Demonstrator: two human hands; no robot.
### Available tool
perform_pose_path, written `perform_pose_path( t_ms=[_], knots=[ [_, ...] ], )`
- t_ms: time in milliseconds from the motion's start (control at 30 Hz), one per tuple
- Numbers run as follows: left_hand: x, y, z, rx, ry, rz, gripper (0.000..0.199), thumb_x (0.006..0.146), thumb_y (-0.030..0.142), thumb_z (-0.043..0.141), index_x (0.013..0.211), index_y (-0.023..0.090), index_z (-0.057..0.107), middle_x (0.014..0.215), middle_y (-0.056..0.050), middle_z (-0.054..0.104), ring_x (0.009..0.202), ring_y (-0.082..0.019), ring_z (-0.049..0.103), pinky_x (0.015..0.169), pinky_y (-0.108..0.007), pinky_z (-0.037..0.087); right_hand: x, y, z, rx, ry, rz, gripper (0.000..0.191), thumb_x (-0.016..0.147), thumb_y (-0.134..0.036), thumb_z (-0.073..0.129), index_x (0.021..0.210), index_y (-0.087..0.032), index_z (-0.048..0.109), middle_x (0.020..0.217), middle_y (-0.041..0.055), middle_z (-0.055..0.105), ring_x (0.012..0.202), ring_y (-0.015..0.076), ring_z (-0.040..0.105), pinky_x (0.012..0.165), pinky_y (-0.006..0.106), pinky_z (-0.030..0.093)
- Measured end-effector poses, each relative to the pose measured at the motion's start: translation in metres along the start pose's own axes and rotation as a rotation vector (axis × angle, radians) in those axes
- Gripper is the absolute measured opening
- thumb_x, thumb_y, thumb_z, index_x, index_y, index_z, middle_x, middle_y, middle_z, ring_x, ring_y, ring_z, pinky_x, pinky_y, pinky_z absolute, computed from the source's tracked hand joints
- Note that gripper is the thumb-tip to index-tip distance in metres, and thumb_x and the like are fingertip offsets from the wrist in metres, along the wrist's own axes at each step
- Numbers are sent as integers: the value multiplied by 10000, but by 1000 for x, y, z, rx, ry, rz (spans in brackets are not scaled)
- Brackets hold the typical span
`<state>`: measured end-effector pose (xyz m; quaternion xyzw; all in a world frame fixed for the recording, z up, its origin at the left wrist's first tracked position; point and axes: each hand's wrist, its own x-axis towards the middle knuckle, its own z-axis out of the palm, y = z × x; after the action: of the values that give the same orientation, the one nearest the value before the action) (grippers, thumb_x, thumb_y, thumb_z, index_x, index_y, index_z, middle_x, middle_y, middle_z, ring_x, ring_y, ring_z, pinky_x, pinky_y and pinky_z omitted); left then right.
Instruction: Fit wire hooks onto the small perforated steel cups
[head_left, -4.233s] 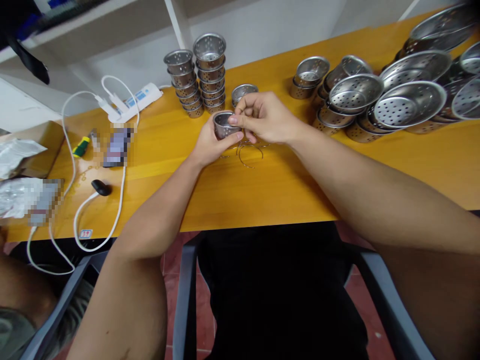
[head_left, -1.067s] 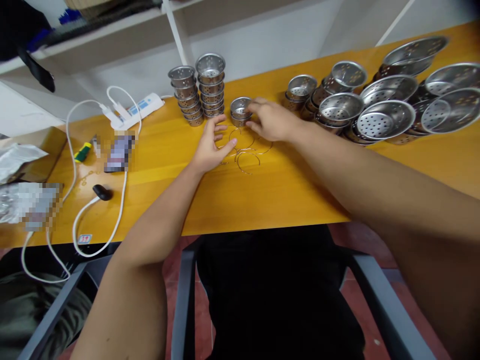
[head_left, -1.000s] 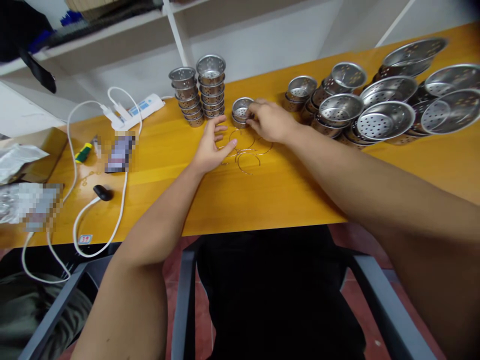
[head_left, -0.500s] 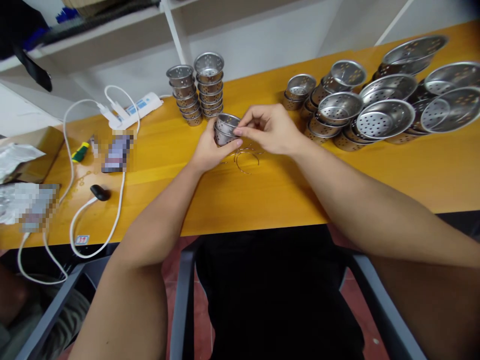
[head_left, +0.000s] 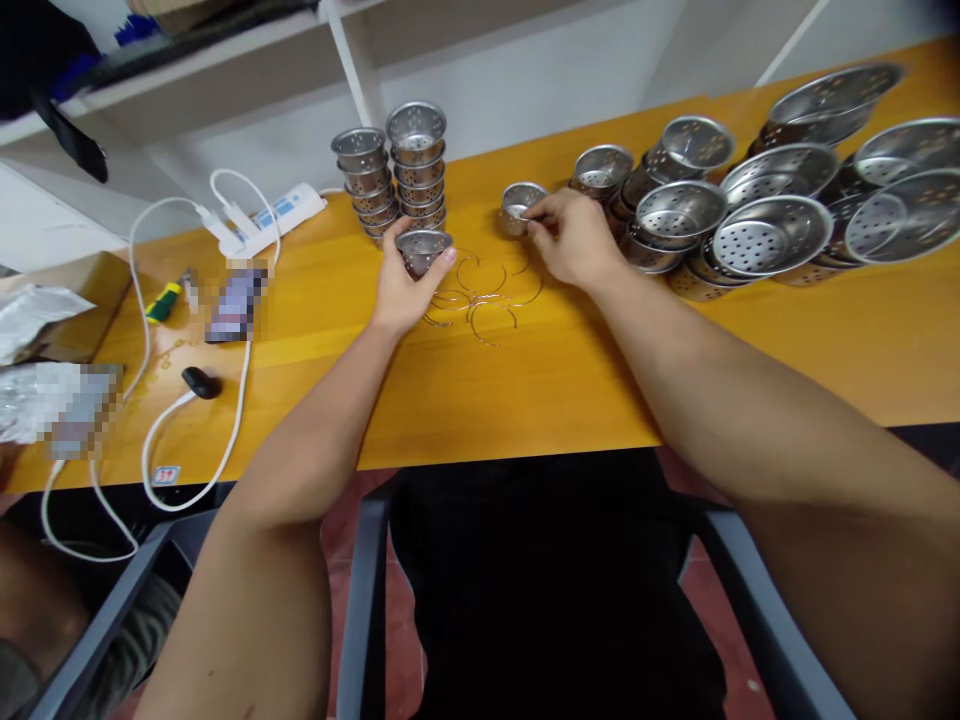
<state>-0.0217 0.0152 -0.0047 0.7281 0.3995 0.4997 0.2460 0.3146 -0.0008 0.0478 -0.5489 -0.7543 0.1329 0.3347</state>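
Note:
My left hand [head_left: 405,285] is wrapped round a small perforated metal cup [head_left: 422,250], just in front of two tall stacks of similar cups [head_left: 417,150]. To the right, my right hand [head_left: 570,235] pinches the rim of another perforated cup [head_left: 516,212] at or just above the table; I cannot tell whether its base touches. Several thin curved wires [head_left: 491,300] lie on the wood between and below my hands. Close beyond my right hand stands a short stack of small cups [head_left: 602,168].
Wider perforated bowls [head_left: 772,240] crowd the table's right side in stacks. On the left are a power strip [head_left: 281,215] with white cables, a blurred phone [head_left: 236,305], a black plug-like piece [head_left: 200,382] and a cardboard box [head_left: 90,300]. A seated person's leg [head_left: 45,600] shows at lower left.
The two cups that were together in my hands are now apart. My right hand has carried one to the right, and my left hand has shifted slightly left with the other.

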Motion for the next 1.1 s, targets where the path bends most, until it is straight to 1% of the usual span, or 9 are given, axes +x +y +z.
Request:
perform_pose_path(
  t_ms=[67,200,300,467,600,700,800,933,1100],
  knots=[
    [0,-1,-2,17,-1,13,1222,944,1075,790,1861,381,378,1733,-175,671,1665,-382,710,1462,-597,580,2,-1,4,-27,-21,-10,606,1192,-723,562,1509,-292,846,1561,219,820,1478,511,777,1325,740,632],
    [-1,-4,-4,42,-2,5,1227,895,1101,813,1797,359,435,1713,-179,676,1647,-392,713,1450,-607,591,1,-10,7,-16,-69,-43,532,1187,-624,608,1464,-250,867,1518,224,831,1361,473,832,1306,692,670],
    [0,-7,-4,23,20,-30,1200,852,1113,848,1694,332,502,1641,-177,727,1568,-383,765,1418,-620,611,-1,-17,5,-16,-92,-49,557,1162,-643,648,1507,-258,854,1491,221,827,1313,476,836,1292,709,680],
    [5,-1,-5,-43,63,-103,1061,856,1106,860,1481,283,617,1543,-171,802,1512,-367,791,1415,-622,612,-10,-33,-18,-23,-112,-100,618,1145,-699,705,1626,-322,802,1603,199,780,1490,519,761,1359,742,622],
    [5,10,-1,-197,72,-215,1134,715,1116,963,1406,273,650,1540,-178,803,1495,-375,794,1413,-649,618,-23,-42,-32,-19,-418,-207,621,993,-586,912,1543,-309,835,1583,174,812,1468,526,786,1340,734,626],
    [-2,32,5,-391,33,-373,1161,611,1065,1065,1357,267,672,1498,-151,800,1449,-384,819,1355,-679,655,-30,-51,-25,-39,-556,-251,648,937,-467,956,1551,-302,827,1564,163,829,1369,485,833,1249,674,680],
    [-10,59,7,-519,-18,-452,965,781,912,1092,1376,253,715,1450,-124,826,1453,-356,841,1361,-621,661,-31,-65,-11,-107,-569,-272,451,1064,-303,792,1501,-204,843,1485,212,851,1256,424,855,1145,581,695],
    [-15,78,5,-616,-46,-508,932,697,826,1181,1304,251,769,1364,-101,867,1403,-349,878,1324,-557,705,-31,-84,2,-189,-545,-292,294,1133,-181,674,1328,-156,893,1398,232,875,1285,414,850,1167,531,659],
    [-15,76,10,-651,-56,-509,931,677,787,1205,1299,241,777,1394,-91,878,1388,-336,885,1354,-585,699,-36,-97,11,-230,-496,-245,258,1176,-167,643,1279,-152,879,1426,234,871,1338,427,847,1156,524,653]
  ],
)
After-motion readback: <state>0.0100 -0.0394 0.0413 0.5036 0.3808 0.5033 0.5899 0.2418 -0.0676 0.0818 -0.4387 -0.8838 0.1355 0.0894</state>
